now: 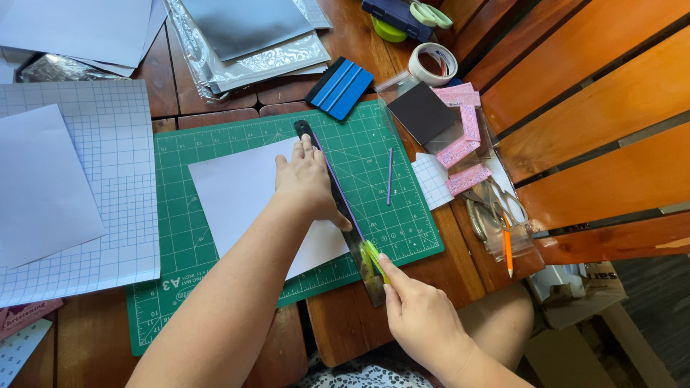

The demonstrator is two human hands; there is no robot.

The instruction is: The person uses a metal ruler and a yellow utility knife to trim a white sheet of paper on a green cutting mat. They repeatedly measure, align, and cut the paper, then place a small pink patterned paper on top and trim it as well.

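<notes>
Left hand [307, 181] laid flat, fingers together and pointing away, pressing down on a long dark straight ruler [338, 208] and on the white rectangular sheet [241, 194] beneath; forearm stretched diagonally across the green gridded cutting mat [402, 230] from the near edge; right hand [420, 316] closed round a small yellow-green craft knife [374, 260], index finger extended along its back, blade end set against the ruler's near end just off the mat's near edge; wrist low, forearm coming in from the lower right. Thin purple strip [336, 188] lying along the ruler's right edge; second thin purple strip [389, 176] loose on the mat, right of the ruler. Beyond the mat's far edge, blue flat squeegee [340, 88] and silvery foil sheets [244, 36]; right of the mat, dark square card [420, 111], pink glittery blocks [463, 144], white tape roll [433, 63], orange pencil [507, 248]; left of the mat, white grid-lined paper [115, 179]; all on a brown slatted wooden table [596, 93].
</notes>
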